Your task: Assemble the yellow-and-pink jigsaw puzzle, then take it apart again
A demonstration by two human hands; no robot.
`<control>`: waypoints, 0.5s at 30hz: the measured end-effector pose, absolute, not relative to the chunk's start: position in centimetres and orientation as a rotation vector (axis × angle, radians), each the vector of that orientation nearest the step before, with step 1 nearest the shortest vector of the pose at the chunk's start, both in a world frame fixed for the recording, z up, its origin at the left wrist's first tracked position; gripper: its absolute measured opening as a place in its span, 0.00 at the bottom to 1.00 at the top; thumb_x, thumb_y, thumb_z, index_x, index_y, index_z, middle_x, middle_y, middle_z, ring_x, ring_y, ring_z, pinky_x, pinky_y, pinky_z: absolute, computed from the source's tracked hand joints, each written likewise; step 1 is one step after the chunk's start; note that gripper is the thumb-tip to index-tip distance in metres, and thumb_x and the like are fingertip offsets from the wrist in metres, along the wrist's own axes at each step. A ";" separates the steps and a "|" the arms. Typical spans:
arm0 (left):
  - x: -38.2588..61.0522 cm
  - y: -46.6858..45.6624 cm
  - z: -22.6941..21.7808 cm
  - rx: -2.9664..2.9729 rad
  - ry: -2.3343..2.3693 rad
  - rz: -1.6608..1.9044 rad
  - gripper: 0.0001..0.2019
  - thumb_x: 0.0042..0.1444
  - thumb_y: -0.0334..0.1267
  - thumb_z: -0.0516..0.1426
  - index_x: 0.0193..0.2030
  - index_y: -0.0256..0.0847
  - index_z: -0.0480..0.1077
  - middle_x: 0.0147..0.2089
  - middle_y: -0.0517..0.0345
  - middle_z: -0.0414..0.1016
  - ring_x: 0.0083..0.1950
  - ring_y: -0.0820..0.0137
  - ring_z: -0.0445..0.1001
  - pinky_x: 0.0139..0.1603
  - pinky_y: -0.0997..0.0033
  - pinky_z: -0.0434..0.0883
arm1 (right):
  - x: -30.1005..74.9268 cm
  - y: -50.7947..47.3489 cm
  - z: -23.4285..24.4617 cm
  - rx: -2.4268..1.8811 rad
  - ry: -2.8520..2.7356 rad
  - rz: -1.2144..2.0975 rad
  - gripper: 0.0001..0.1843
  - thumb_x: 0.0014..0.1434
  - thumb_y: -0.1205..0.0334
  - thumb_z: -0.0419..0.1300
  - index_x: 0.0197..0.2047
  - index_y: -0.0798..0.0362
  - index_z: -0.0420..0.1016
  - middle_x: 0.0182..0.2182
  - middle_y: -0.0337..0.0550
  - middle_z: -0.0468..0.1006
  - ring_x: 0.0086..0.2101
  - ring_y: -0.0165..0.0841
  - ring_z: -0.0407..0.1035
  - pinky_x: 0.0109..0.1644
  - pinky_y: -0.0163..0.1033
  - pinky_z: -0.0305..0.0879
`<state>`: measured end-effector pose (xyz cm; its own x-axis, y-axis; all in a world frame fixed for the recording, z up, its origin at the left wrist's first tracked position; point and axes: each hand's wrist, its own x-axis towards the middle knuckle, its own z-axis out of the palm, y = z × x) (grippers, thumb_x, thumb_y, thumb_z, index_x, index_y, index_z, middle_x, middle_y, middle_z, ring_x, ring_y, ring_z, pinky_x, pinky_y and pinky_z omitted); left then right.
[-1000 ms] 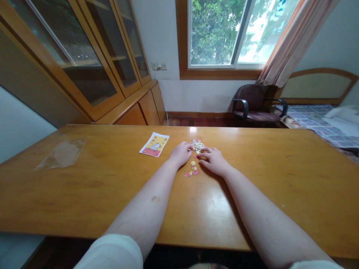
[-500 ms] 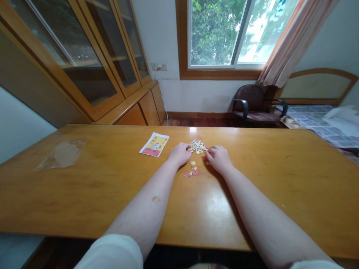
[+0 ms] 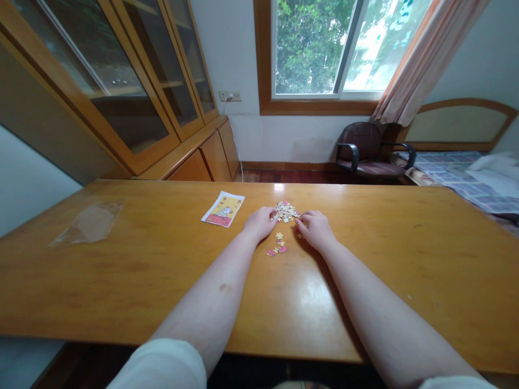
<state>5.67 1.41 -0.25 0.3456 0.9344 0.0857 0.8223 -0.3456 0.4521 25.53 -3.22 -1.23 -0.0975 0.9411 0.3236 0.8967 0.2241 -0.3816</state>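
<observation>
A heap of small jigsaw puzzle pieces [image 3: 285, 211] lies on the wooden table, mostly pale sides up with a few pink ones. My left hand [image 3: 260, 223] rests at the heap's left edge, thumb and fingers slightly apart, with nothing visible in it. On the right edge, my right hand [image 3: 315, 227] has its thumb and index finger close together; whatever is between them is too small to make out. Several pink and yellow pieces [image 3: 279, 249] lie loose nearer to me, between my forearms. A few pink pieces [image 3: 298, 232] are partly hidden under my right hand.
A picture card [image 3: 224, 209] with a white animal on yellow and pink lies left of my left hand. A clear plastic bag [image 3: 89, 222] lies flat on the table's [image 3: 162, 270] left side. Beyond the table stand a glass-door cabinet [image 3: 178, 129] and an armchair [image 3: 367, 148].
Both hands stay almost in place at the heap. The fingertips of my right hand have shifted slightly left, toward the pieces.
</observation>
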 end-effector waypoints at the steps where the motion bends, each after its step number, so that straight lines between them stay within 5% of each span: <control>1: 5.7 1.4 -0.2 2.282 1.557 0.477 0.15 0.57 0.38 0.57 0.51 0.42 0.73 0.50 0.50 0.77 0.50 0.61 0.75 0.51 0.65 0.70 | 25.5 -3.2 -1.2 -1.691 -2.008 0.117 0.14 0.62 0.59 0.56 0.30 0.51 0.80 0.36 0.46 0.80 0.39 0.37 0.68 0.46 0.40 0.59; 15: 5.7 1.1 0.4 2.319 1.501 0.453 0.11 0.58 0.37 0.55 0.46 0.45 0.76 0.49 0.53 0.77 0.49 0.63 0.75 0.51 0.67 0.70 | 25.6 -3.1 -1.3 -1.692 -2.012 0.123 0.14 0.63 0.59 0.56 0.30 0.51 0.80 0.36 0.46 0.80 0.39 0.37 0.69 0.46 0.40 0.59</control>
